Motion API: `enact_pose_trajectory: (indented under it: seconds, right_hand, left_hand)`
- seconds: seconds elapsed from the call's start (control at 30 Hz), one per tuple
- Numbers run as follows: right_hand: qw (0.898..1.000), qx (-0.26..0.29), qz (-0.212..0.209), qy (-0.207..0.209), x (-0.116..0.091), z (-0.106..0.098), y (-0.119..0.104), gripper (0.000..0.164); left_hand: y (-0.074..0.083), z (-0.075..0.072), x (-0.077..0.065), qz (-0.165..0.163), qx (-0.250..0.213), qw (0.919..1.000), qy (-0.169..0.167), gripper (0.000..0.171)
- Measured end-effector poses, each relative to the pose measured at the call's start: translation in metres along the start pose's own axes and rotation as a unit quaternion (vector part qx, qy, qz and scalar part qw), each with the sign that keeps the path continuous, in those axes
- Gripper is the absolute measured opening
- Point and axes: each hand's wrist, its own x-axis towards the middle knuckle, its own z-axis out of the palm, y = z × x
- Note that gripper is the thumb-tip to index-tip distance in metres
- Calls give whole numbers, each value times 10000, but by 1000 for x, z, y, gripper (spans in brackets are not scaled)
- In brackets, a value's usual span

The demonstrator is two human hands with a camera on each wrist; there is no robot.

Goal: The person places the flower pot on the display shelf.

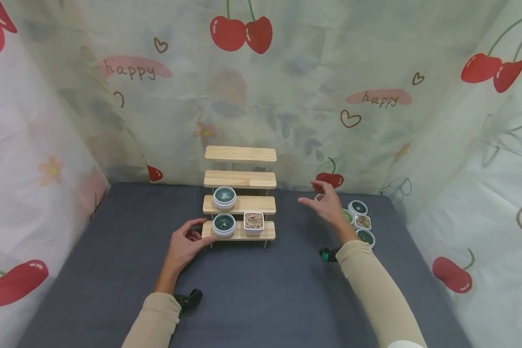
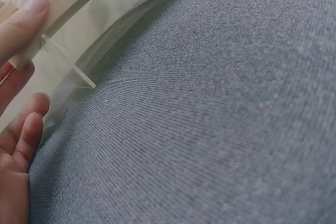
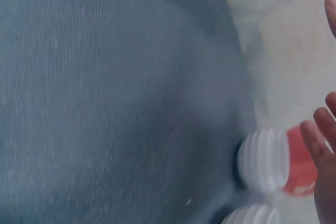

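My left hand (image 1: 182, 246) grips the left end of the lowest step of a tiered wooden stand (image 1: 240, 180). In the left wrist view, its thumb (image 2: 26, 22) lies along the board's edge with a finger underneath. Two round white jars with dark green contents stand on the stand's left side, a lower jar (image 1: 224, 224) and an upper jar (image 1: 224, 197). A square white dish (image 1: 253, 221) of brownish bits sits at the lowest step's right. My right hand (image 1: 329, 208) hovers, thumb and fingers apart and holding nothing, left of the grouped containers.
At the table's right are round jars with dark green contents (image 1: 358, 208), a lighter green jar (image 1: 348, 216) and a square dish (image 1: 363, 222). Another white container is mostly hidden behind my right hand. Printed curtains (image 1: 287, 96) surround the dark grey table (image 1: 261, 295).
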Motion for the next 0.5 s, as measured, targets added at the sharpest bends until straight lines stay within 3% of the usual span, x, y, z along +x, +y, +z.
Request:
enact_pose_trajectory:
  seconds: [0.27,0.5]
  right_hand:
    - [9980,-186,561,242,-1,-17,32,84]
    - [9924,-919,807,164,9,-20,45,88]
  left_hand:
    - [1,0,-1,-144,17,9999,-68,61]
    - [2,-2,-2,-197,15,9998,-77,62]
